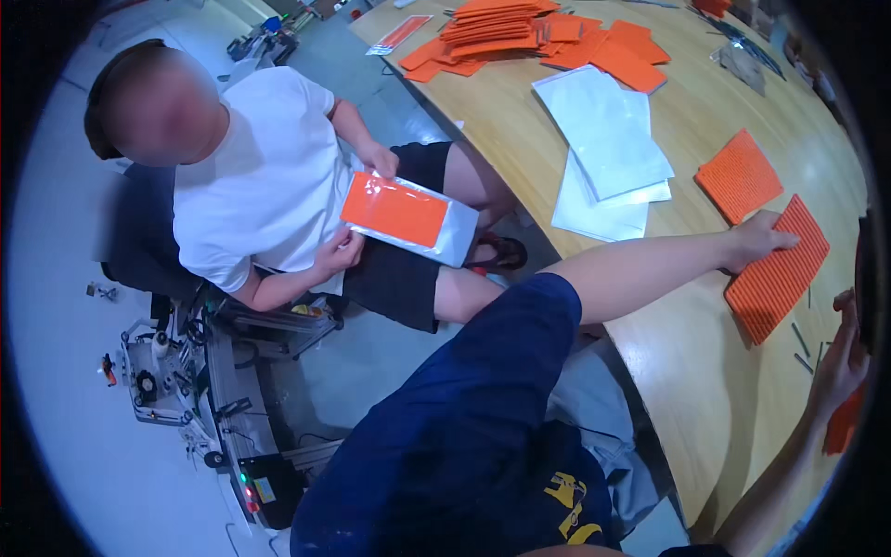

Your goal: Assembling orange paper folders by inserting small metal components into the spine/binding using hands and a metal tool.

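One label (264, 488) on a black machine box (281, 506) cannot be read. A silvery pouch (458, 234) showing orange is held by a seated co-worker (260, 158). Yellow print (564, 490) is seen on the dark blue shirt (455, 436). Over the wooden table (687, 390), a ribbed orange piece (784, 278) is clasped by the fingers of the left hand (756, 243); whether anything is grasped by the right hand (840, 360) cannot be told.

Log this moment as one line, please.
left hand: grips ribbed orange sheet | right hand: at view edge, hold unclear | co-worker: holds pouch with orange insert | table: white sheets, orange pile
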`<state>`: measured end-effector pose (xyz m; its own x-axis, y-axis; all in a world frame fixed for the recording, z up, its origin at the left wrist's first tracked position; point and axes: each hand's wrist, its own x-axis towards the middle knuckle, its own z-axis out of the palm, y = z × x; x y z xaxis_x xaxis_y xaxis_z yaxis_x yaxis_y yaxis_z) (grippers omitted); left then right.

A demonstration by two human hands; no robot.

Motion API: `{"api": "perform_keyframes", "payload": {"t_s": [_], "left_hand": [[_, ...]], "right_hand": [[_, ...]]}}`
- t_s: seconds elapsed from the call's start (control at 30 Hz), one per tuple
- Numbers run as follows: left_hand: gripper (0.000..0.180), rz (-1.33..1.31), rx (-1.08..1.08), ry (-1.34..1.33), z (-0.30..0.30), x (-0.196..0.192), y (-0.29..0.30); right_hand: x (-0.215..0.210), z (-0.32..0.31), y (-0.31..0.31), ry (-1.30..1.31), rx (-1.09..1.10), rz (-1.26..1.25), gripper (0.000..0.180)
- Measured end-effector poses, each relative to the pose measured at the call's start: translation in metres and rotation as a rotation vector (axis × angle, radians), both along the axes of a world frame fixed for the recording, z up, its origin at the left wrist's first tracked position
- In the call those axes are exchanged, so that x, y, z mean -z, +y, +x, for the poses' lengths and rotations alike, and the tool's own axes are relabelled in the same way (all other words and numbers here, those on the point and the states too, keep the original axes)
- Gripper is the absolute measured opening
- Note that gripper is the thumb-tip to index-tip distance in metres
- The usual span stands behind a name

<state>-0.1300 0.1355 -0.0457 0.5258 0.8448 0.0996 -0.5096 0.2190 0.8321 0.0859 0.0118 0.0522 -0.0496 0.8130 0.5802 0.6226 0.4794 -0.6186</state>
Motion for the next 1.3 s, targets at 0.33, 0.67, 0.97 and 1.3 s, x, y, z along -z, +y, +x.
{"api": "perform_keyframes", "payload": {"t_s": [0.33,0.67,0.97,1.3], "left_hand": [[0.029,0.212,0.13,0.38,-0.037,-0.05,-0.044],[0.026,0.141,0.201,0.41,-0.028,-0.075,-0.086],[0.023,0.344,0.338,0.561,-0.033,-0.072,-0.08],[0.022,0.362,0.443,0.461,-0.03,-0.064,-0.088]], "right_hand": [[0.025,-0.016,-0.055,0.451,0.033,-0.193,0.02],[0.047,0.002,-0.079,0.539,0.109,-0.109,0.016],[0.051,-0.005,-0.078,0.537,0.012,-0.159,0.016],[0.052,-0.002,-0.078,0.644,-0.007,-0.254,0.016]]}}
